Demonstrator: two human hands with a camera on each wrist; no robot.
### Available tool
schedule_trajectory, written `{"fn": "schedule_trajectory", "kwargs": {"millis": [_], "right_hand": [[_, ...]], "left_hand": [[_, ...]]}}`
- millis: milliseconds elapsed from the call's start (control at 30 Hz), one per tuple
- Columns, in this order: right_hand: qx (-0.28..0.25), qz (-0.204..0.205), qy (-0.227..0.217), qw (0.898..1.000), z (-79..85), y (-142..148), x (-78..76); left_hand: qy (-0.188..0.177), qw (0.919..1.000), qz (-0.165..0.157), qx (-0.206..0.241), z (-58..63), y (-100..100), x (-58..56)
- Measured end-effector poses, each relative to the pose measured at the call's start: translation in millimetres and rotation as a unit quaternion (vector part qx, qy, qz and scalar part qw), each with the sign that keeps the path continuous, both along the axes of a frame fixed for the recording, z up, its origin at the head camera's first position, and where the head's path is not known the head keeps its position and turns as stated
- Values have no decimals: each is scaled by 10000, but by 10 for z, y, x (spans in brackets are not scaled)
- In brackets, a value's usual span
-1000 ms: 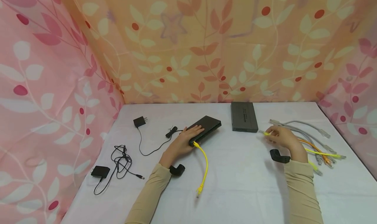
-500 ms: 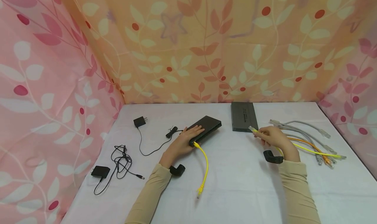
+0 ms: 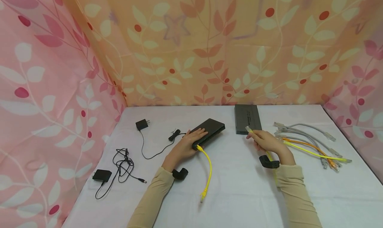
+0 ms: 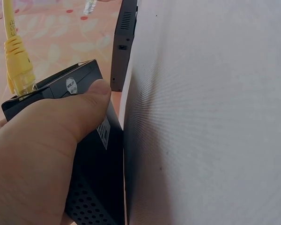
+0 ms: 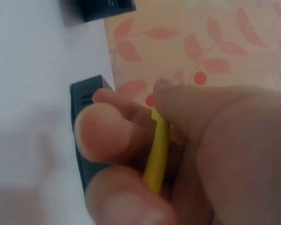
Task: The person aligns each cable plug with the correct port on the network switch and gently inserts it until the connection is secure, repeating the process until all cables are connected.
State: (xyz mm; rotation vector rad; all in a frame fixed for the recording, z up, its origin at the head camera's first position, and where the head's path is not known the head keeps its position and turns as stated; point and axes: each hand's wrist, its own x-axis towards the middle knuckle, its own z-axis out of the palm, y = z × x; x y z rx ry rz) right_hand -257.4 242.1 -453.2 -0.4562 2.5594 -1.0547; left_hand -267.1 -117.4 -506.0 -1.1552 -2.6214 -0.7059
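Note:
My left hand (image 3: pixel 188 144) grips a black network switch (image 3: pixel 212 126), fingers on its top and the thumb (image 4: pixel 91 105) on another face, as the left wrist view shows. One end of a yellow network cable (image 3: pixel 209 169) is plugged into its near edge; the other end hangs toward me. With my right hand (image 3: pixel 267 143) I pinch a second yellow network cable (image 5: pixel 157 164) close to its clear plug (image 3: pixel 248 129). That plug points up and left, in front of a grey network switch (image 3: pixel 246 116) in the head view. Part of this cable is hidden behind my wrist.
Several grey, orange and yellow network cables (image 3: pixel 317 151) lie in a loose pile at the right. Two black power adapters (image 3: pixel 142 124) with thin cords lie at the left. Patterned curtains (image 3: pixel 191 55) stand behind the white tabletop (image 3: pixel 239 191).
My right hand has moved left from the cable pile, drawing the second yellow network cable along to the front of the grey switch. My left hand has stayed in place on the black switch.

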Motion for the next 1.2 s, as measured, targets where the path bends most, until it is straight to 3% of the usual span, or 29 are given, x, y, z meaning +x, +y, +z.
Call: {"fn": "schedule_trajectory", "kwargs": {"millis": [600, 967, 1200], "right_hand": [[-867, 685, -266, 9935, -113, -524, 9], [-1097, 651, -473, 9907, -179, -837, 66], [-1559, 818, -882, 9804, -250, -999, 104]], "left_hand": [[7, 10000, -38, -37, -1, -8, -2], [-103, 9999, -20, -13, 5, 4, 15], [-151, 9999, -39, -33, 7, 1, 10]]}}
